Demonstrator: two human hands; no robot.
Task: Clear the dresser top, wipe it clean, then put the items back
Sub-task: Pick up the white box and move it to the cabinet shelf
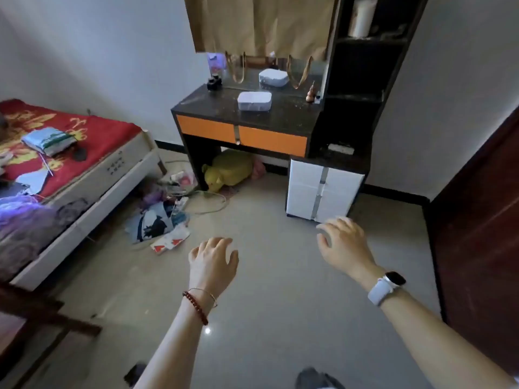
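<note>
At the far left you have the bed point(84, 164) with its red cover, and a folded cloth bundle point(47, 141) lies on it. Papers and scraps point(165, 217) litter the floor between the bed and the dresser point(244, 137).

Your left hand point(212, 262) hangs over the floor well short of the dresser, palm down, fingers loosely spread and slightly curled, gripping nothing; a red bead bracelet point(195, 307) circles its wrist.

On the dresser top, two small black jars point(214, 82) stand at the back left corner, against the mirror point(275, 73). A white lidded box point(254, 101) sits near the middle of the top. A small brown gourd figure point(310, 94) stands at the back right corner, beside the black shelf tower point(365, 80). A yellow bag point(229, 171) lies on the floor under the desk.

Your right hand point(344, 242) is held out below the white drawer unit point(323, 189), fingers spread and bent, empty, with a white-strapped watch point(386, 286) on the wrist.
</note>
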